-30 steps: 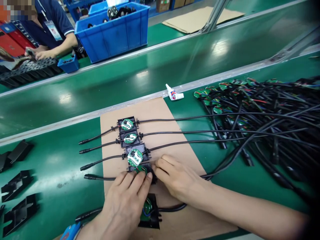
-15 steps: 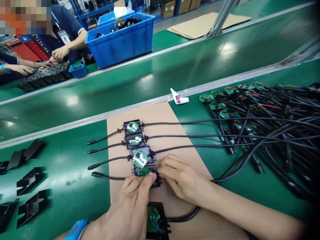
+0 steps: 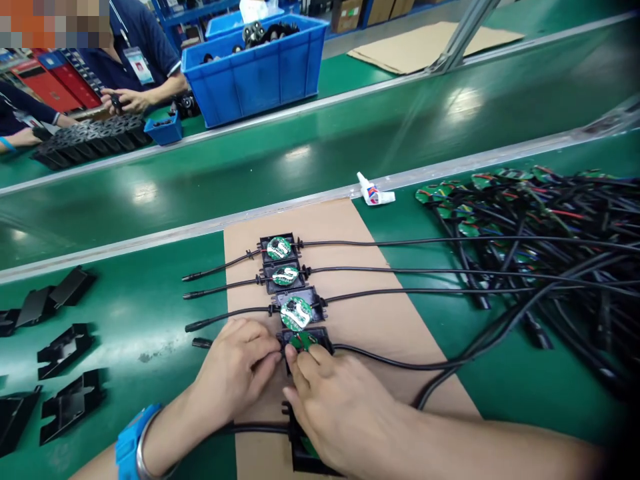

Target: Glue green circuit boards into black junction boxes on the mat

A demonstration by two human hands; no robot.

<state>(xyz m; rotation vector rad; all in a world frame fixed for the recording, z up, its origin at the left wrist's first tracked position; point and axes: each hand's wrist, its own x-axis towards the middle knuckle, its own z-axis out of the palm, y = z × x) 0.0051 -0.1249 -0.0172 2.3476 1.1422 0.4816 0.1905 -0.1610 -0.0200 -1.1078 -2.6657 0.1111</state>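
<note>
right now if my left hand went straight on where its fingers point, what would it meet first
Your left hand would probably meet the left side of the fourth black housing from the far end, just ahead; whether the two touch is unclear.

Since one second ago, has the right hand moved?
Yes: against the cardboard sheet, the right hand has moved left, from the right end of a black casing to over it.

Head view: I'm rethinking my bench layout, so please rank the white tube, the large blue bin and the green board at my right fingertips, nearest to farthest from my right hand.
From the right hand:
1. Green board: right at its fingertips.
2. White tube: ahead, slightly right.
3. Large blue bin: ahead and left, well beyond the tube.
</note>
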